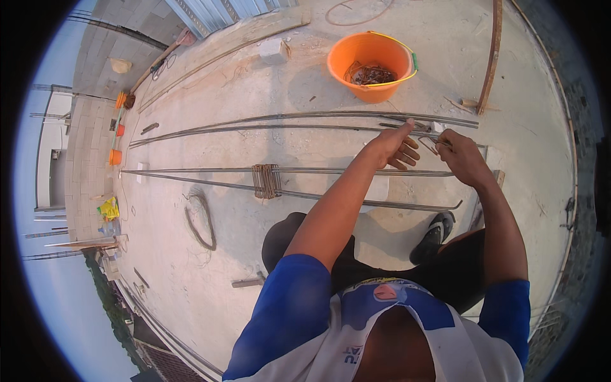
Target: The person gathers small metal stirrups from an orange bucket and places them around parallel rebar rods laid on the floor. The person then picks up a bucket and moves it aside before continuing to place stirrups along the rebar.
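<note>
My left hand (396, 148) reaches over the far pair of long steel rebars (280, 121), its fingers stretched out and a little apart. Just right of it, my right hand (463, 158) is closed around a thin bent metal piece (428, 146), which sticks out toward the left hand. Its full shape is hidden by the fingers. A grey metal tool or bar end (417, 126) lies by the left thumb, too small to name. Nearer to me runs a second pair of rebars (344, 198), with a bundle of square steel stirrups (266, 181) around it.
Beyond the bars stands an orange bucket (370, 49) with brown wire pieces inside. A coil of wire (201, 219) lies on the concrete floor at left. A pale block (274, 51) and a wooden post (491, 57) stand farther off. My shoe (433, 238) is beside the near bars.
</note>
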Available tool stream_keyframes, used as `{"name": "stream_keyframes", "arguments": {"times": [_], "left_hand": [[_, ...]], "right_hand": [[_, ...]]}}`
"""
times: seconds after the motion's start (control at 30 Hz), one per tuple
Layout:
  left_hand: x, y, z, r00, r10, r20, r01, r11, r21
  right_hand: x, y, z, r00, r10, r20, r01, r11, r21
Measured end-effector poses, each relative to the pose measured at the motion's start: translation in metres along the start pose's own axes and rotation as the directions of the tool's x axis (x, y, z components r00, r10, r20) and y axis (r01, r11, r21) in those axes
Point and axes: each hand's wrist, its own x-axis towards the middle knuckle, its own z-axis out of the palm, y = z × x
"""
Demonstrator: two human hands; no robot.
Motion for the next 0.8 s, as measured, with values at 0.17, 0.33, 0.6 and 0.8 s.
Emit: {"name": "stream_keyframes", "arguments": {"times": [0.17,0.33,0.6,0.8], "left_hand": [[-0.044,-0.035,0.017,0.934,0.334,-0.128,-0.357,0.845,-0.399],[-0.081,-0.055,-0.002,0.950,0.245,-0.191,-0.300,0.882,-0.362],[-0.111,-0.056,-0.013,0.894,0.253,-0.369,-0.207,0.965,0.158],[-0.128,-0.042,-0.006,0.895,0.394,-0.209,-0.299,0.878,0.373]], "right_hand": [[-0.027,-0.023,0.042,0.959,-0.278,0.044,0.276,0.960,0.046],[-0.043,-0.029,0.066,0.950,-0.301,0.080,0.277,0.934,0.224],[-0.034,0.016,0.028,0.993,-0.026,-0.116,0.057,0.961,0.271],[-0.061,0.024,0.000,0.998,0.014,-0.056,0.015,0.878,0.479]]}}
